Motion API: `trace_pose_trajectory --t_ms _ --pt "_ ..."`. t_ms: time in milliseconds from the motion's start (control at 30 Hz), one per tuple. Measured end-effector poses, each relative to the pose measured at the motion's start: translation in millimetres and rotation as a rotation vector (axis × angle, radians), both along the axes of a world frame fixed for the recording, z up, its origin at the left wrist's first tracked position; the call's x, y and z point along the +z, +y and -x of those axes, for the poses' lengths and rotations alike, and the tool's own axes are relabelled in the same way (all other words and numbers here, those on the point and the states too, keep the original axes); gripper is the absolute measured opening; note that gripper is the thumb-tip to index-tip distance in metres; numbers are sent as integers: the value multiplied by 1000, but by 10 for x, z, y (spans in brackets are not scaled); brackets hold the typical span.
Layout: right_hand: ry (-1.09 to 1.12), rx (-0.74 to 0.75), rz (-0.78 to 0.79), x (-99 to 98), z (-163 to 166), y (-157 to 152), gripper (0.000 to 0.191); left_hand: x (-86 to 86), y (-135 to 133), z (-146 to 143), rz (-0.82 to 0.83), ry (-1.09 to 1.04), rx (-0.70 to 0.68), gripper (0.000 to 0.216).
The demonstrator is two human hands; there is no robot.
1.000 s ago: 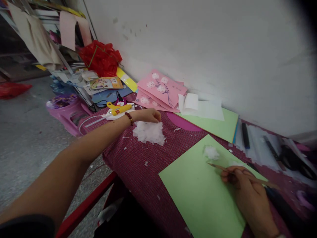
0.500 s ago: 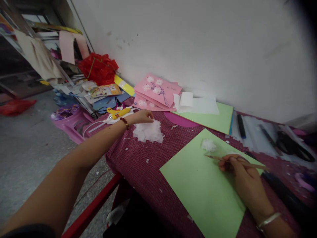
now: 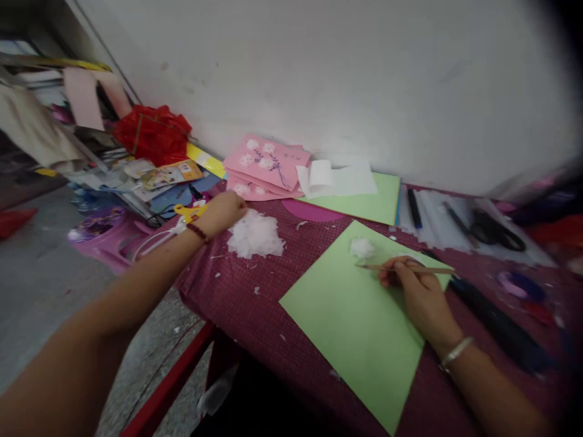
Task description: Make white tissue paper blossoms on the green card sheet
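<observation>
My right hand [image 3: 416,291] rests on a sheet of light green paper [image 3: 355,328] and grips a thin wooden pencil [image 3: 371,266], its pointed tip over the sheet. Just beyond the tip, a small fluffy tuft of white paper petals [image 3: 362,247] sits near the sheet's far corner. My left hand [image 3: 228,211] is at the upper left edge of a heap of white paper scraps [image 3: 255,235], fingers curled together. Whatever may be between those fingertips is too small to make out. Partly behind the left wrist lies a yellow glue gun [image 3: 190,212].
Pink cards with white flowers [image 3: 268,161] lie against the wall, beside a white tissue roll [image 3: 321,176] on green sheets [image 3: 385,197]. To the right are black scissors [image 3: 496,230], a marker [image 3: 414,208] and a dark long object [image 3: 496,321]. A red plastic bag [image 3: 152,135] sits at the left.
The view has shifted, moving everything leftward. My left hand has drawn back left from over the scrap heap to its edge. My right hand still holds the pencil near the white tuft.
</observation>
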State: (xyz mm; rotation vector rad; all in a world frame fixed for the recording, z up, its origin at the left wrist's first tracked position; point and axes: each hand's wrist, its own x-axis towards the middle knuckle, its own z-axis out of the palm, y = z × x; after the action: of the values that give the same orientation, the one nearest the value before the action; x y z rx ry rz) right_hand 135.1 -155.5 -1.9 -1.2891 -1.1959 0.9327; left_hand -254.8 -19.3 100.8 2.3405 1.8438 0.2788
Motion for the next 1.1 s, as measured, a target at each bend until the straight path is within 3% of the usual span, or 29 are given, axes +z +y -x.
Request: trace_pose_trajectory --t_ms 67,133,300,433,533,633,833,1100 --pt "22 -15 -39 20 17 -5 23 22 -45 -71 -300 207 -47 27" --pt "45 -48 -54 33 23 3 23 47 -53 -176 -386 212 -83 23" --pt "39 -103 -78 47 24 18 24 77 -27 -658 30 -351 -28 13" --pt "-2 -46 -63 47 39 7 23 -39 -70 -1244 386 -776 -192 9" --pt "-91 -25 -40 52 51 2 23 -203 -97 -1640 570 -892 -325 8" --pt "-185 -37 -46 66 61 5 23 -381 -83 -1870 660 -922 -369 7" --pt "-297 -27 -81 92 79 47 24 -625 20 -1876 618 -897 -361 10" --pt "-228 -109 -78 99 85 10 20 -725 38 -1812 606 -835 -281 11"
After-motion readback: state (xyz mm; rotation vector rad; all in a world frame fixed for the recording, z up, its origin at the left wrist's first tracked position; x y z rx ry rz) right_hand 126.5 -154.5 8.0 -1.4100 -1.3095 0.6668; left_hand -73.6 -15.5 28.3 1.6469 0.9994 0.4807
